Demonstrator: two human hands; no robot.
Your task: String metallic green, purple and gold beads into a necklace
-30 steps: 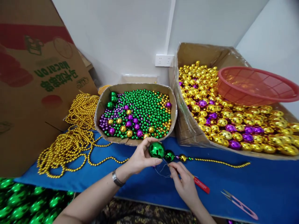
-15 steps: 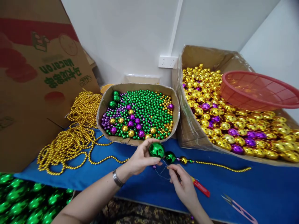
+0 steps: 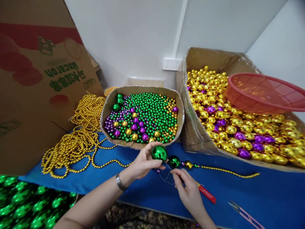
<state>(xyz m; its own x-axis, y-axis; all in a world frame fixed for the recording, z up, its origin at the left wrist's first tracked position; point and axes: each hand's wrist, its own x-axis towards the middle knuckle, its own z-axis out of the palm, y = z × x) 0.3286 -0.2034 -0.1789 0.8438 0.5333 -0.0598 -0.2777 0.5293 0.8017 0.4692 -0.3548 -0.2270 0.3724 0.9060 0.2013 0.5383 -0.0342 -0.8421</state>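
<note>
My left hand (image 3: pixel 143 163) is closed on a large shiny green ball (image 3: pixel 159 153), the end of a strand lying on the blue cloth (image 3: pixel 238 194). To the ball's right follow a smaller green ball (image 3: pixel 174 161), a gold ball (image 3: pixel 188 164) and a thin gold bead string (image 3: pixel 228 172). My right hand (image 3: pixel 189 190) pinches a thin thread (image 3: pixel 166 178) just below the green ball. A red-handled tool (image 3: pixel 206 193) lies partly under the right hand.
A cardboard tray of small green, purple and gold beads (image 3: pixel 143 116) stands behind the hands. A big box of gold and purple balls (image 3: pixel 238 121) holds a red basket (image 3: pixel 264 92). Gold strands (image 3: pixel 78 140) pile at left, pink snips (image 3: pixel 247 215) lie right, green balls (image 3: pixel 28 203) lower left.
The view has shifted slightly; my right hand has drawn a little closer to the green ball with the thread. The left hand keeps hold of the ball.
</note>
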